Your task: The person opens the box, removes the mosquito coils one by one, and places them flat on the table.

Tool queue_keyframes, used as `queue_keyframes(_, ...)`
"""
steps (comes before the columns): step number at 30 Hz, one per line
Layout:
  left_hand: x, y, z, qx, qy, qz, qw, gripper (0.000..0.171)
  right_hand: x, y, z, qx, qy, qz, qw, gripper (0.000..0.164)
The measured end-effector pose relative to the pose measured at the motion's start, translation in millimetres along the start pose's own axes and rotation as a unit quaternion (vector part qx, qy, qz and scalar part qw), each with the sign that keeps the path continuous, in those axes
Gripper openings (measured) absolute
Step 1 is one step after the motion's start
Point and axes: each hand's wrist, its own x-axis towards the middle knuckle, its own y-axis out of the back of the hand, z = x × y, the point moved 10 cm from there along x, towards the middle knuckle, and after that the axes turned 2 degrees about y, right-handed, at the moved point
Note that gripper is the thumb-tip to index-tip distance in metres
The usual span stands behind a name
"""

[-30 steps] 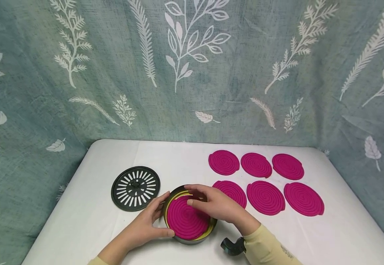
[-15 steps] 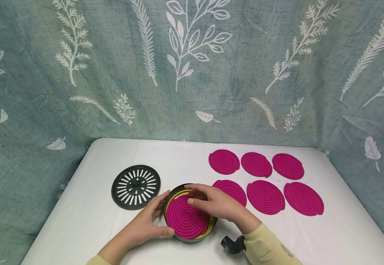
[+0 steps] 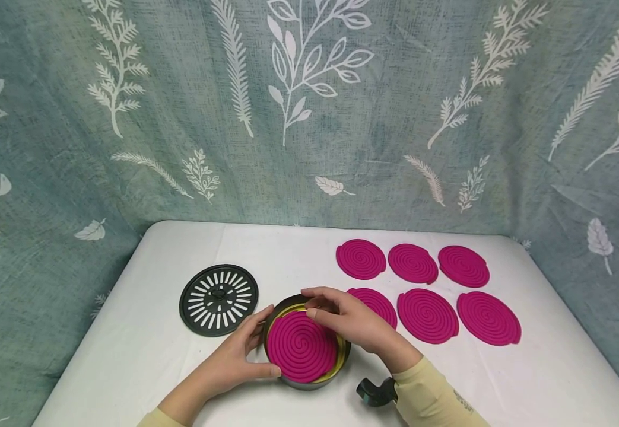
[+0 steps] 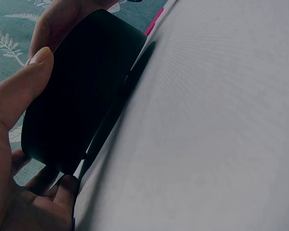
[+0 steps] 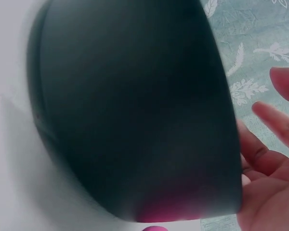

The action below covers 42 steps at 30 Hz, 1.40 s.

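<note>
A round dark tin (image 3: 309, 385) with a yellow inside stands at the table's front middle. A pink mosquito coil (image 3: 302, 347) lies within its rim. My left hand (image 3: 237, 362) holds the tin from the left, fingers behind its side and thumb at the near rim. In the left wrist view, the thumb presses the rim of the dark tin (image 4: 86, 91) and the fingertips touch its lower side. My right hand (image 3: 349, 320) hovers over the far right rim, thumb by the coil's edge. In the right wrist view, its index finger and thumb stick out, holding nothing visible.
A black slotted lid (image 3: 219, 300) lies left of the tin. Several more pink mosquito coils (image 3: 428, 316) lie in two rows on the right of the white table (image 3: 127, 356). A small black piece (image 3: 375, 391) sits by the right sleeve. A leaf-patterned curtain (image 3: 309, 118) hangs behind.
The coil has turned slightly and sits more to the left in the tin. My right hand has drawn back a little from the coil, up and to the right. The left hand stays.
</note>
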Motion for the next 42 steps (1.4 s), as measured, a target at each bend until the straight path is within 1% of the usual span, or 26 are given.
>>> queue_keyframes(8, -0.5, 0.0, 1.8, -0.005, -0.003, -0.002, 1.0000, 0.112, -2, 4, 7, 0.061, -0.015, 0.007, 0.998, 0.044)
queue_keyframes(13, -1.0, 0.3, 3.1, -0.004, -0.003, 0.000, 1.0000, 0.111, -4, 5, 10, 0.077, -0.025, 0.005, 0.997, 0.039)
queue_keyframes(19, -1.5, 0.0, 3.7, -0.006, 0.000, 0.001, 1.0000, 0.112, -6, 4, 12, 0.113, -0.037, -0.006, 0.993, 0.043)
queue_keyframes(23, -1.5, -0.3, 4.3, -0.008, -0.002, 0.000, 1.0000, 0.111, -7, 4, 13, 0.126, -0.045, -0.012, 0.991, 0.043)
queue_keyframes(28, -1.4, -0.6, 4.7, -0.013, -0.005, -0.002, 0.9999, 0.111, -11, 4, 13, 0.119, -0.049, -0.021, 0.991, 0.045)
queue_keyframes(33, -1.3, -0.3, 5.0, -0.015, -0.007, -0.002, 0.9999, 0.111, -14, 7, 15, 0.086, -0.058, -0.021, 0.994, 0.050)
queue_keyframes(38, -1.3, -0.1, 4.7, -0.012, -0.008, -0.001, 0.9999, 0.111, -15, 7, 16, 0.063, -0.062, -0.032, 0.996, 0.047)
queue_keyframes(42, -1.3, -0.1, 4.3, -0.010, -0.007, -0.001, 0.9999, 0.111, -16, 6, 18, 0.052, -0.067, -0.037, 0.996, 0.040)
